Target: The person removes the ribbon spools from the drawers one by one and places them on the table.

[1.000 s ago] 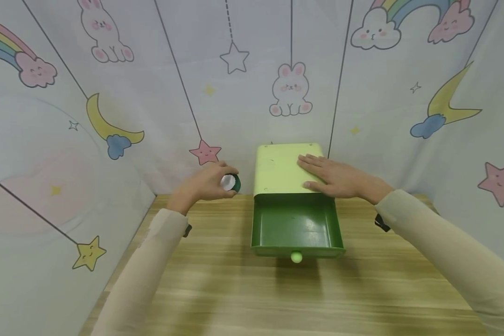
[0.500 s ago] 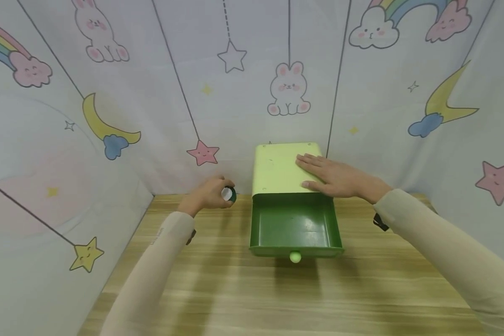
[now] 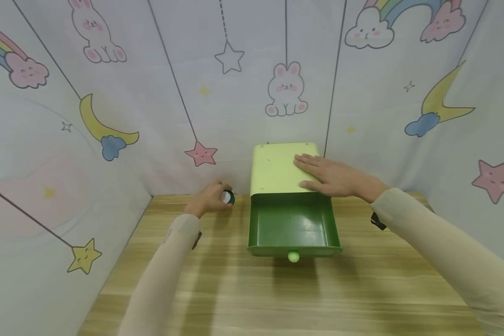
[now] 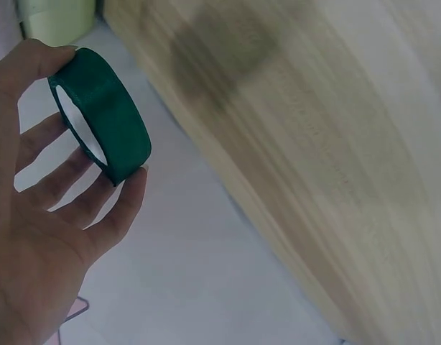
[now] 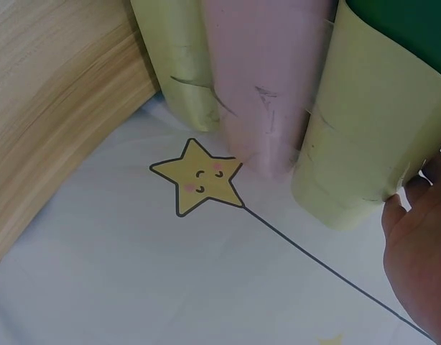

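My left hand (image 3: 212,198) pinches a roll of green tape (image 4: 116,118) between thumb and fingertips, with its white inner ring showing. It holds the roll to the left of a small drawer unit (image 3: 273,168), near the back of the table. My right hand (image 3: 333,176) lies flat on the unit's pale yellow-green top, fingers straight. At the unit's front a dark green drawer (image 3: 291,226) is pulled out, with a round light green knob (image 3: 293,256). Nothing shows inside the drawer. In the right wrist view, the unit has yellow and pink tiers (image 5: 267,79).
The unit stands at the back of a wood-grain table (image 3: 243,298), against a white cloth backdrop (image 3: 235,107) printed with rabbits, stars and moons. The same cloth runs along both sides. The open drawer juts out over the table.
My left hand has come down and slightly nearer the table with the roll of tape. The right hand stays on the unit's top. The head view has shifted slightly.
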The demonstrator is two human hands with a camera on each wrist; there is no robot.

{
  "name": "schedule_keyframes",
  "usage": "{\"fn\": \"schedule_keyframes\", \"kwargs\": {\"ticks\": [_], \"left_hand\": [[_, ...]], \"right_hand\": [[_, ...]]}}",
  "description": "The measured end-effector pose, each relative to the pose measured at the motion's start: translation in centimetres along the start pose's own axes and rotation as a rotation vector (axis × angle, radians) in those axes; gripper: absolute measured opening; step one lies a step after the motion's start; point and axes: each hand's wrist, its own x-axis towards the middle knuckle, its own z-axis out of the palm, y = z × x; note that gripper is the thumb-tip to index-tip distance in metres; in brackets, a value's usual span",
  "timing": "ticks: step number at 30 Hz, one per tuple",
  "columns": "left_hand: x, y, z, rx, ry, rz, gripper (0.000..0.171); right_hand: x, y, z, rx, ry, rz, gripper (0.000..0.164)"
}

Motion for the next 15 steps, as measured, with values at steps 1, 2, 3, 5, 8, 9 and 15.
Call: {"fn": "schedule_keyframes", "kwargs": {"ticks": [1,2,3,5,8,9,15], "left_hand": [[0.0,-0.1,0.3,-0.005,-0.005,-0.010,0.062],[0.0,-0.2,0.5,-0.010,-0.009,-0.018,0.062],[-0.1,-0.3,0.8,-0.014,-0.011,-0.027,0.061],[-0.2,-0.5,1.3,-0.019,-0.017,-0.043,0.061],[-0.3,-0.8,2.1,-0.020,-0.023,-0.056,0.063],[-0.3,-0.9,2.3,-0.014,-0.026,-0.059,0.064],[-0.1,-1.0,3.3,0.000,-0.037,-0.055,0.064]], "right_hand": [[0.0,0.0,0.0,0.002,0.000,0.000,0.075],[0.0,0.0,0.0,0.000,0.000,-0.001,0.075],[0.0,0.0,0.0,0.001,0.001,-0.002,0.075],[0.0,0.0,0.1,-0.001,0.005,-0.003,0.075],[0.0,0.0,0.1,-0.008,0.008,-0.004,0.075],[0.0,0.0,0.1,-0.008,0.009,-0.004,0.075],[0.0,0.0,0.1,-0.011,0.009,-0.003,0.074]]}}
